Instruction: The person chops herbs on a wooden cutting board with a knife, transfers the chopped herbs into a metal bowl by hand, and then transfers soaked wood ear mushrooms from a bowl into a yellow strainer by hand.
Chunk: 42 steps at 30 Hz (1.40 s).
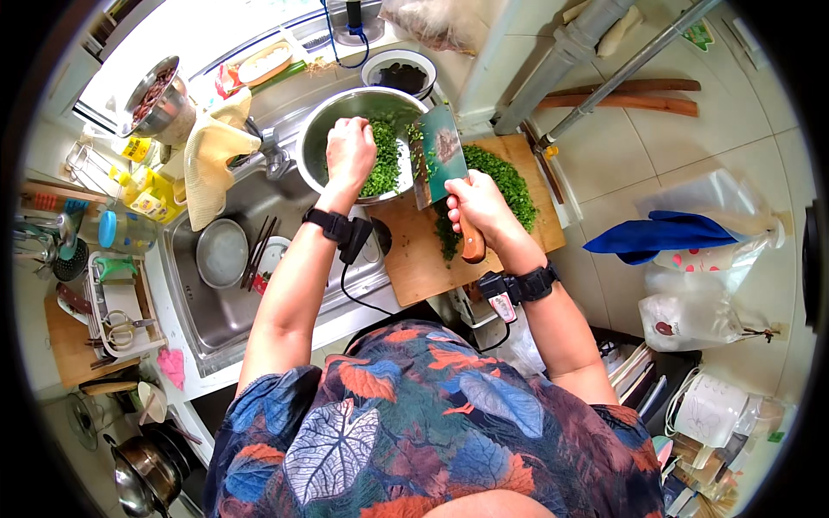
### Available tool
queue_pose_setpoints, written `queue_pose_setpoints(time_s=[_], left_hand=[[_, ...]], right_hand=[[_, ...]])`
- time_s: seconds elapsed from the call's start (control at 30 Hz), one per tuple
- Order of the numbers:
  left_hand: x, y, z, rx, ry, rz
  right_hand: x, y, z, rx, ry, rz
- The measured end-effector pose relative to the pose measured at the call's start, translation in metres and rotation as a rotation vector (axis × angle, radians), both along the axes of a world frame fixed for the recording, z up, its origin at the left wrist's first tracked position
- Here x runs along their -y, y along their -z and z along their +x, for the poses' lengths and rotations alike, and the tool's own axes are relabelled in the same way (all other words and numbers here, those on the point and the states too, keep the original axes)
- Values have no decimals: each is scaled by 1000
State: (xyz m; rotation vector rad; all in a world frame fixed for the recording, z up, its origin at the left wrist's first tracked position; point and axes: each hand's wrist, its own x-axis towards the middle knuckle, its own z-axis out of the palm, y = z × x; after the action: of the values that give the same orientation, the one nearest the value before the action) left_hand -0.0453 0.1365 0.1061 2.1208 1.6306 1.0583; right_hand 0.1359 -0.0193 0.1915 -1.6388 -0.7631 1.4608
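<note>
My right hand point(482, 207) grips the wooden handle point(473, 241) of a cleaver. The cleaver's broad blade point(445, 152) stands at the right rim of a stainless steel bowl, bits of chopped greens stuck to it. Inside the steel bowl point(314, 139) lies a heap of finely chopped greens point(383, 158). Above the bowl's left half is my left hand point(352, 152), its fingers curled; what they may hold is hidden. More chopped greens point(505, 184) are piled on a wooden cutting board point(414, 259), partly behind the cleaver and my right hand.
Left of the board is a steel sink point(214, 317) holding a round metal pan point(221, 253) and chopsticks point(260, 249). A white-rimmed bowl of dark food point(399, 74) stands behind the steel bowl. A faucet point(275, 155) rises at the sink's back. Metal pipes point(550, 71) run along the tiled wall.
</note>
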Motion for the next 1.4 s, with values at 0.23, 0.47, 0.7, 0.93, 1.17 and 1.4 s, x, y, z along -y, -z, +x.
queue_pose_setpoints(time_s=[0.23, 0.47, 0.7, 0.93, 1.17, 1.4], left_hand=[[-6, 15, -14, -324, 138, 218], [21, 8, 7, 1, 274, 73], [36, -3, 34, -411, 437, 289], [56, -34, 54, -195, 467, 352], [133, 70, 79, 140, 484, -59], [106, 116, 131, 210, 269, -155]], right_hand=[[30, 20, 14, -280, 129, 71], [113, 81, 64, -329, 409, 166], [180, 105, 90, -278, 732, 193], [225, 148, 116, -221, 837, 165], [222, 182, 124, -280, 803, 96], [181, 177, 122, -297, 611, 69]])
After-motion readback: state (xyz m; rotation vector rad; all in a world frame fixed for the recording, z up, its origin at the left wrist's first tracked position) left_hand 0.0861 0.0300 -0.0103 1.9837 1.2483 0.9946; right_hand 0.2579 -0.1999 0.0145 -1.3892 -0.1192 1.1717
